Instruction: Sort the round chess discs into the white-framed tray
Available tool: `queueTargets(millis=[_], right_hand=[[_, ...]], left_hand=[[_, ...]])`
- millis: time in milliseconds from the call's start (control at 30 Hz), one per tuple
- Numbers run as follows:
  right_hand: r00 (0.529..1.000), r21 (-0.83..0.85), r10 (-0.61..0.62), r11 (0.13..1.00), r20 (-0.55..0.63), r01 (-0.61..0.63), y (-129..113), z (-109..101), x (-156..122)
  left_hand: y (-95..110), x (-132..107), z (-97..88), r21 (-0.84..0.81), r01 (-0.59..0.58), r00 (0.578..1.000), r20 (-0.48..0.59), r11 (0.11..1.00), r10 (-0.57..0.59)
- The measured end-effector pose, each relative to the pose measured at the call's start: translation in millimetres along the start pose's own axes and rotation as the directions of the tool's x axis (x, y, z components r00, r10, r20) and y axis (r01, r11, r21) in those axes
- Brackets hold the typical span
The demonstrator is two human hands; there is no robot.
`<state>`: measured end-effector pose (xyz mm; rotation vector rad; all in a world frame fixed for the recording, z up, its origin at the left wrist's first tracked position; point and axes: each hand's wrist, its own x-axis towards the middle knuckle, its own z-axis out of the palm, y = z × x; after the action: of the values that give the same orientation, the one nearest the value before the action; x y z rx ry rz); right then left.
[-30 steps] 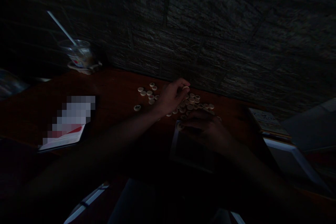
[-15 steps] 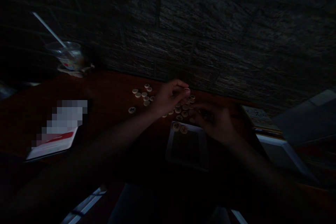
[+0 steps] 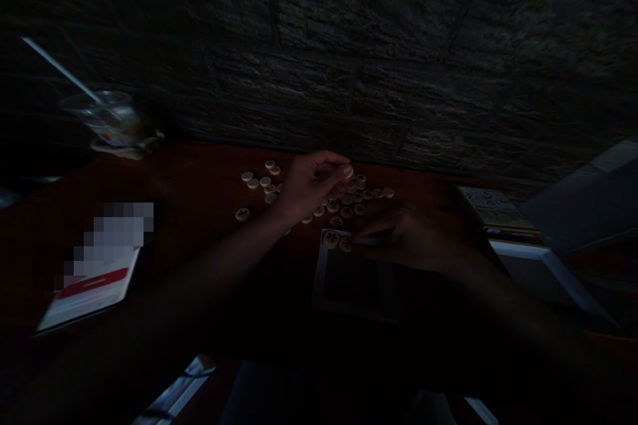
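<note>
My left hand (image 3: 312, 186) is closed in a pinch, with a small round xiangqi piece (image 3: 349, 172) at its fingertips, above the loose pieces. Over the far edge of a shallow box tray (image 3: 319, 279) is my right hand (image 3: 406, 232), its fingers bent and drawn together. What they hold, if anything, is hidden in the dark. Two xiangqi pieces (image 3: 331, 239) lie side by side at the tray's far left corner, the second right at my right fingertips. Several loose pieces (image 3: 333, 206) are spread on the table behind the tray, some showing characters, some blank.
A plastic cup (image 3: 112, 119) with a straw stands at the back left. A phone or tablet (image 3: 100, 285) with a lit screen lies at the left. On the right are a patterned box (image 3: 493, 207) and a pale-rimmed open lid or tray (image 3: 533, 279). A stone wall (image 3: 319, 80) rises behind the table.
My right hand has come from the loose pieces toward me, to the tray's far edge beside the two pieces. The left hand keeps its pinch. The view has shifted slightly.
</note>
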<state>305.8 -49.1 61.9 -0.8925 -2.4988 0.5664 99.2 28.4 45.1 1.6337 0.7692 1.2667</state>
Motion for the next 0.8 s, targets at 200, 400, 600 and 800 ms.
queueTargets(millis=[200,400,600,800], right_hand=[[1.000,-0.025,0.006,1.000,0.023,-0.006,0,4,-1],[1.000,-0.055,0.009,0.998,0.014,-0.008,-1,5,0],[0.998,0.042,-0.001,0.999,-0.063,0.004,0,3,0],[0.862,0.184,0.250,0.965,-0.440,-0.186,12,9,4]], left_hand=[[2,-2,2.3,0.014,0.015,1.000,-0.006,1.000,-0.015],[3,-2,2.5,0.024,0.026,1.000,-0.008,0.999,-0.026],[8,-4,3.5,0.026,0.027,1.000,-0.002,0.999,-0.027],[13,-9,7.9,0.041,0.065,0.986,0.149,0.997,-0.070]])
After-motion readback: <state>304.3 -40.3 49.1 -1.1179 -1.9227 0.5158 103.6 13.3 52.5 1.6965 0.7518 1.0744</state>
